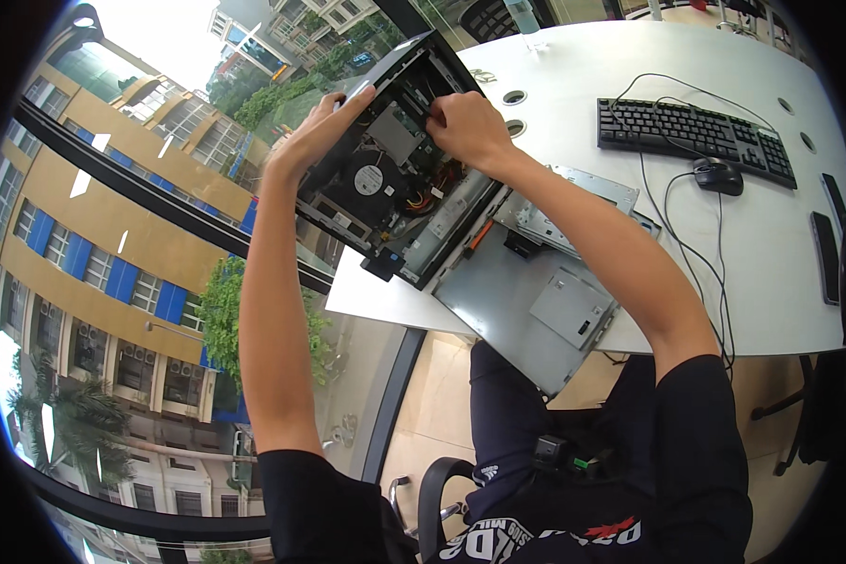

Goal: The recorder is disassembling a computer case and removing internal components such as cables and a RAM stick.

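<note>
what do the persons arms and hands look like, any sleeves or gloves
Both hands are bare: no gloves, rings or watch show on the left hand or the right hand. The forearms are uncovered too. Short black sleeves end above the elbows, part of a black shirt with white and red print on the chest.

We were in an office, high up in a building. We saw a wide white desk (780, 282) with round cable holes, a black keyboard (696, 129) and a wired mouse (719, 176) on it, and an office chair (432, 498) below. A floor-to-ceiling window (113, 282) beside the desk looked down on neighbouring blocks and treetops.
</note>
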